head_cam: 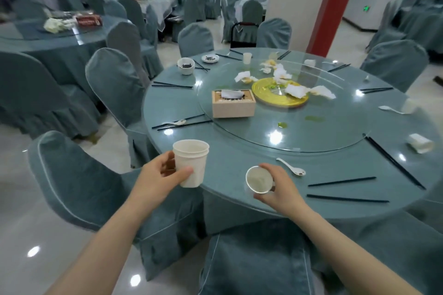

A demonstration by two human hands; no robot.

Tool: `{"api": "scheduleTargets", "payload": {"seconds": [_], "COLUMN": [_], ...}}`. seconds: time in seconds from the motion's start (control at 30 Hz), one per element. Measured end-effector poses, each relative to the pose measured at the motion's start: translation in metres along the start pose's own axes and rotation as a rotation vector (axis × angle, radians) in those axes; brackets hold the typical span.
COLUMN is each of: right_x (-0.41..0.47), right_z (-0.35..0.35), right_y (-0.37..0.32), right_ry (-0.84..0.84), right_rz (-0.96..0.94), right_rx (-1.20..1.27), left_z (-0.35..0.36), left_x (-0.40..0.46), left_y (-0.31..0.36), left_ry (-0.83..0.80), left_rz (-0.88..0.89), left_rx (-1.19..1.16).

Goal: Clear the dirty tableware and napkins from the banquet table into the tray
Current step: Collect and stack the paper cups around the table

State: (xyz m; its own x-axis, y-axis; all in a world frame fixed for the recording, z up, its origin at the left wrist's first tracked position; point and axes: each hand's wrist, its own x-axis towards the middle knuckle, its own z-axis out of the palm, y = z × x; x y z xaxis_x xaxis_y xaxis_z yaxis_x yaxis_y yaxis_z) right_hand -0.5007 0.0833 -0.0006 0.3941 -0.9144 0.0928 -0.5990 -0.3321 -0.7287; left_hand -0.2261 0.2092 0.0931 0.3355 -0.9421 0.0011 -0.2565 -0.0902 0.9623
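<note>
Two hands are working at the near edge of the big round table (239, 201), which is filling the middle and right of the frame under its blue-grey cloth. Chairs (79, 187) in matching covers are crowding in around it, one at lower left, another at the bottom centre. A glass turntable (311, 127) is sitting on the tabletop, and on it a tissue box (233, 104) is standing just left of a gold plate (268, 93), with crumpled napkins (297, 90) lying over the plate and scattered beyond it toward the upper centre.

Left hand (158, 175), left of centre, is gripping a stack of white cups (191, 165) upright, fingers curled round the far side and thumb pressing the near wall. Right hand (278, 187), just right of it, is holding a single cup (259, 179) tipped with its mouth facing the camera, fingers wrapped over the top and thumb under the rim.

Black chopsticks (342, 181) are lying in loose pairs around the rim, two near the lower right. A white spoon (291, 167) is resting just beyond the right hand. Another cup (420, 143) is lying on its side at the right edge. Far side, upper centre, a bowl (185, 66) and a small dish (210, 58) are holding dark scraps, with one more upright cup (247, 57) nearby.
</note>
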Motion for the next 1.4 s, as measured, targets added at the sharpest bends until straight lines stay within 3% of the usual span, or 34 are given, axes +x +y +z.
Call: {"api": "scheduleTargets", "payload": {"seconds": [0.13, 0.37, 0.7, 0.8, 0.97, 1.1, 1.27, 1.4], "right_x": [-0.051, -0.155, -0.287, -0.307, -0.337, -0.359, -0.386, -0.417], "right_z": [-0.043, -0.097, -0.144, -0.161, -0.2, -0.241, -0.324, -0.399], "right_y": [-0.053, -0.126, -0.161, -0.15, -0.109, -0.061, 0.015, 0.083], "right_ry": [0.131, 0.196, 0.212, 0.182, -0.039, 0.037, 0.063, 0.196], "right_rz": [-0.016, -0.076, -0.031, -0.012, 0.059, 0.111, 0.159, 0.289], "right_rx": [0.2, 0.341, 0.393, 0.331, 0.221, 0.357, 0.3, 0.276], "left_z": [-0.002, 0.005, 0.079, 0.11, 0.17, 0.242, 0.354, 0.427], "left_x": [-0.036, -0.12, -0.215, -0.232, -0.251, -0.258, -0.267, -0.269], "left_y": [0.011, 0.032, 0.063, 0.082, 0.104, 0.122, 0.15, 0.161], "left_ry": [-0.006, -0.09, -0.301, -0.344, -0.445, -0.537, -0.602, -0.542], "left_rz": [0.045, 0.15, 0.276, 0.35, 0.407, 0.379, 0.397, 0.318], "left_rx": [-0.024, 0.005, 0.064, 0.094, 0.095, 0.073, 0.075, -0.009]}}
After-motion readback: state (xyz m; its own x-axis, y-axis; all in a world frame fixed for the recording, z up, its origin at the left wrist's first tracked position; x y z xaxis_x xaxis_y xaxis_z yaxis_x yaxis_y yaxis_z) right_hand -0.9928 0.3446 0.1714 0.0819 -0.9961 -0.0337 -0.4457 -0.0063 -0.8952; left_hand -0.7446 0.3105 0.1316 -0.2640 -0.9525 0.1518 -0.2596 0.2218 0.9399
